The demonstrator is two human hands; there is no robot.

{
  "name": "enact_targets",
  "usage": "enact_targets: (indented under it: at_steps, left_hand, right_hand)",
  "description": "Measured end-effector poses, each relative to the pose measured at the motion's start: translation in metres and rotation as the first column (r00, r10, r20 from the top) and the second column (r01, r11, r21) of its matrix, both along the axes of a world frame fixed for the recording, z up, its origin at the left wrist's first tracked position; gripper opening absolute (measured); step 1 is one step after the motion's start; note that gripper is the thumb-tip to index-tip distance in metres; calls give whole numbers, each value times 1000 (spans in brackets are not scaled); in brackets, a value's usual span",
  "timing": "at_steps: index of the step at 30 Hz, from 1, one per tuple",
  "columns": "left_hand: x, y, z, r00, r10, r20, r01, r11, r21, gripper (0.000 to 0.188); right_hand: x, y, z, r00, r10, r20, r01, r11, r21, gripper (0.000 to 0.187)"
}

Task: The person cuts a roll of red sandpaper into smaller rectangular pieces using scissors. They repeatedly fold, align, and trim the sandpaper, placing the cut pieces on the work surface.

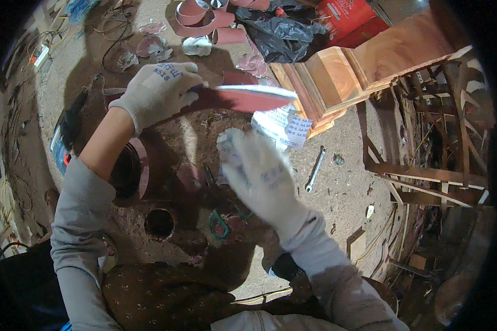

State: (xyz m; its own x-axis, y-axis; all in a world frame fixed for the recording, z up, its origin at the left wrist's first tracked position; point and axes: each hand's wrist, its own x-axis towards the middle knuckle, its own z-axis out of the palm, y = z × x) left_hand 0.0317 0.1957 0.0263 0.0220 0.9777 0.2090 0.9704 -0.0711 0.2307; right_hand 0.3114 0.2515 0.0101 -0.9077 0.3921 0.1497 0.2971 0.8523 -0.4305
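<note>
My left hand [163, 91], in a pale knit glove with blue print, is closed on a strip of red-brown sandpaper [243, 99]. The strip stretches right toward the stepped wooden piece [337, 77], and its upper edge shows white. Below the strip, my gloved right hand [262, 179] is blurred by motion, its fingers seemingly stretched out and apart from any firm hold. Just behind those fingers lies sandpaper with a printed white backing [284, 128], partly hidden by the hand. Green-handled scissors [218, 225] rest on the ground below, mostly in shadow.
A wrench [316, 168] lies on the concrete to the right. Sandpaper rolls [196, 16], a black plastic bag [279, 33] and a red box [348, 22] are at the far side. A blue power tool [63, 140] sits left. Wooden frames [431, 176] stand right.
</note>
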Motion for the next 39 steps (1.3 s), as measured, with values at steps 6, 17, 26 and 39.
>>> enact_targets:
  at_steps: [6,17,26,39]
  left_hand:
    - [18,3,16,990,-144,8,142,984,111,20]
    - [36,8,-11,718,259,645,-143,963,-227,47]
    - [11,64,-30,823,480,303,-358,853,-379,52]
    - [-196,41,-123,352,504,789,-726,679,-109,52]
  right_hand:
    - [-64,84,33,968,237,81,-246,960,133,34]
    - [-76,81,-12,972,227,-65,-235,947,-219,20]
    - [-83,53,45,807,588,54,-557,728,400,16]
    - [147,75,105,913,321,250,-315,947,-65,18]
